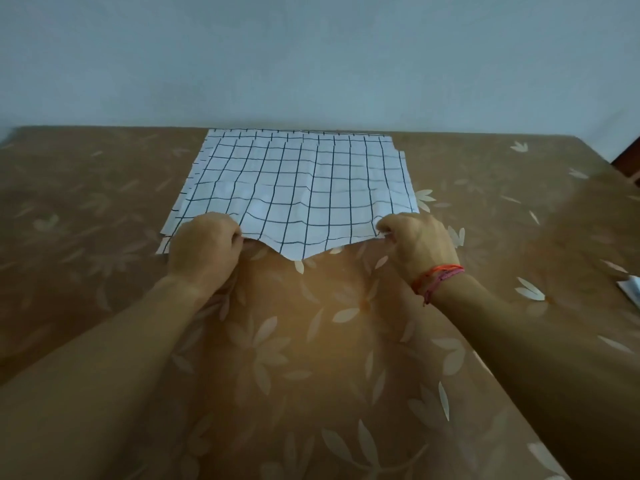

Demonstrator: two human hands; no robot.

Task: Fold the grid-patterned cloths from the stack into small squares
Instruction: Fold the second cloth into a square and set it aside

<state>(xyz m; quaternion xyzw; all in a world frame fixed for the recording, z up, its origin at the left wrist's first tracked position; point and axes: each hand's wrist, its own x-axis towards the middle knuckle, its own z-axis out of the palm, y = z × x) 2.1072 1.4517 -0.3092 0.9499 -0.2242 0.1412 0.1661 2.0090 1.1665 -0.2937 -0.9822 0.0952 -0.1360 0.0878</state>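
Observation:
A stack of white cloths with a dark grid pattern lies flat at the middle of the table, against the far wall. The top cloth [294, 181] has its near edge raised, and the middle of that edge sags down in a point. My left hand [204, 247] pinches the near left corner of the top cloth. My right hand [415, 242] pinches its near right corner; a red thread band is on that wrist. Edges of the lower cloths [164, 244] peek out at the left under the top one.
The table is covered by a brown cloth with pale flower prints [311, 358]. A small white object [632, 292] lies at the right edge of the view. A plain pale wall rises behind the table. A dark piece of furniture shows at the far right.

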